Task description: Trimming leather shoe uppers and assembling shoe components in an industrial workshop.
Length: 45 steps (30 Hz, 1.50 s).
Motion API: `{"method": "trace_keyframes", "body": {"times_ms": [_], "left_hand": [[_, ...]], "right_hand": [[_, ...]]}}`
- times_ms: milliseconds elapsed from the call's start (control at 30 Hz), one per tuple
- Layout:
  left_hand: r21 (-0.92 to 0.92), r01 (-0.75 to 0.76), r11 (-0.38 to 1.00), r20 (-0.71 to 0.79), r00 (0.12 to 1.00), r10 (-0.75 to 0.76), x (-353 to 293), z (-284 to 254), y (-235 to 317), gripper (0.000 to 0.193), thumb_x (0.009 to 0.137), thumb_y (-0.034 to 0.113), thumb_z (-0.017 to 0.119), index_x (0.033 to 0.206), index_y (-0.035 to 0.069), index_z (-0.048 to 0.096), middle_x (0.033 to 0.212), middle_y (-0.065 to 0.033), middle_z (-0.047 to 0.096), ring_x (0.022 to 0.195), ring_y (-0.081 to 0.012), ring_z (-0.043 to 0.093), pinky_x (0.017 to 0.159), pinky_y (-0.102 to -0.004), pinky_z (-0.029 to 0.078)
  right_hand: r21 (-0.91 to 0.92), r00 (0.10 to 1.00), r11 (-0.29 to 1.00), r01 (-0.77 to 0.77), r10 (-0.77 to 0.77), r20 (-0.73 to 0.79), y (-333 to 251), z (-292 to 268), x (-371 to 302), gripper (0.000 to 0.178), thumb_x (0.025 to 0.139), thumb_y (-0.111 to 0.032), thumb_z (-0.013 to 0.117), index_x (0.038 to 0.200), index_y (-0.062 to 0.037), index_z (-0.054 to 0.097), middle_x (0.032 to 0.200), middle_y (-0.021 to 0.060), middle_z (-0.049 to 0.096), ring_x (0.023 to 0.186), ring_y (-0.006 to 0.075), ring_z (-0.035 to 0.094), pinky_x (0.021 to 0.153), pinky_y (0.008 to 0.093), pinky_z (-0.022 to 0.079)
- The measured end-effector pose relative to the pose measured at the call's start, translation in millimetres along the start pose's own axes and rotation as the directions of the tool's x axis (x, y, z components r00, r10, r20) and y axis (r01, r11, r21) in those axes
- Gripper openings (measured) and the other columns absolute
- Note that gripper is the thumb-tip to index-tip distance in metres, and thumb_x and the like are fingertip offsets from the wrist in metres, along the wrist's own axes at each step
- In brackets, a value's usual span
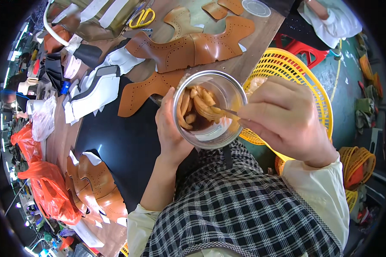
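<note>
In front of my body, my left hand (169,124) wraps round the side of a clear, round jar (241,98) with a shiny rim. The jar is tilted so that its mouth faces up toward me. Inside lie pale brown, curved food pieces (185,105) in dark brown liquid. My right hand (283,120) is closed in a pinch over the jar's right rim. Between its thumb and fingers is a thin utensil (230,112), its tip at a ridged piece in the jar. The fingers hide most of the utensil, so its exact kind does not show.
Brown leather shoe pieces (176,53) lie on the wooden table beyond the jar, near yellow-handled scissors (141,18). More leather pieces (99,182) and a red plastic bag (51,192) are at left. A yellow basket (283,64) stands right. Another person's sleeve (336,21) shows at far right.
</note>
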<state>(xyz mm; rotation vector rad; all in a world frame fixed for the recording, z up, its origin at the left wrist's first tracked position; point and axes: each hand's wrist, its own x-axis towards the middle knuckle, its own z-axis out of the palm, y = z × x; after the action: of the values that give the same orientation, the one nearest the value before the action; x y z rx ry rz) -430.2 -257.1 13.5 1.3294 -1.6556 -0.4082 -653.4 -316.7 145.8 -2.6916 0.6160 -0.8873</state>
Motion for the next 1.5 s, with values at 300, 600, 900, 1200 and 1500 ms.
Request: {"method": "trace_keyframes", "body": {"times_ms": [300,600,900,1200,1500], "left_hand": [[-0.084,-0.055,0.995,-0.031,0.998,0.053,2.3,2.1,8.1,0.092,0.061,0.017,0.088,0.134,-0.003,0.036,0.12,-0.0151,0.056,0.111,-0.0245,0.058,0.097,-0.0349,0.047],[-0.03,-0.028,0.999,-0.02,0.999,0.027,-0.3,1.7,-1.6,0.094,0.061,0.025,0.088,0.133,-0.007,0.036,0.12,-0.0181,0.055,0.105,-0.0285,0.06,0.089,-0.0363,0.048],[-0.091,0.041,0.995,-0.016,0.999,-0.042,6.1,1.1,1.3,0.087,0.063,0.023,0.087,0.129,-0.006,0.039,0.117,-0.0171,0.058,0.104,-0.0268,0.061,0.093,-0.0352,0.047],[-0.139,0.011,0.99,-0.01,1.0,-0.012,-0.3,1.4,0.8,0.091,0.064,0.019,0.086,0.137,-0.002,0.035,0.129,-0.0145,0.05,0.118,-0.0246,0.053,0.101,-0.0347,0.043],[-0.288,0.076,0.955,0.067,0.996,-0.059,-1.1,1.4,-1.4,0.091,0.068,0.013,0.084,0.14,-0.001,0.03,0.133,-0.0138,0.046,0.122,-0.0236,0.05,0.104,-0.0357,0.041]], "right_hand": [[0.042,0.961,0.994,-0.102,0.11,-0.255,-0.6,-3.8,-8.3,0.017,0.065,0.001,0.075,0.08,-0.0029,0.067,0.067,0.0053,0.058,0.056,0.0196,0.055,0.049,0.028,0.042],[-0.02,0.995,0.995,0.099,-0.099,-0.022,-5.5,-9.9,-1.9,0.024,0.05,-0.01,0.072,0.072,-0.0029,0.064,0.068,0.0041,0.053,0.055,0.0192,0.052,0.045,0.0295,0.04],[-0.29,0.959,0.941,0.172,-0.227,-0.169,4.7,-7.3,1.5,0.025,0.053,-0.004,0.074,0.075,0.0002,0.064,0.069,0.0061,0.05,0.053,0.02,0.05,0.044,0.0311,0.04],[0.041,0.974,0.993,0.107,-0.096,-0.205,-2.2,7.6,2.2,0.024,0.055,-0.004,0.076,0.076,-0.0037,0.063,0.068,0.0031,0.052,0.053,0.0198,0.05,0.044,0.0303,0.038],[0.068,0.981,0.981,0.179,-0.173,-0.082,4.1,32.5,11.8,0.025,0.053,-0.006,0.069,0.077,-0.0045,0.065,0.069,0.0012,0.054,0.057,0.0182,0.054,0.047,0.0306,0.044]]}}
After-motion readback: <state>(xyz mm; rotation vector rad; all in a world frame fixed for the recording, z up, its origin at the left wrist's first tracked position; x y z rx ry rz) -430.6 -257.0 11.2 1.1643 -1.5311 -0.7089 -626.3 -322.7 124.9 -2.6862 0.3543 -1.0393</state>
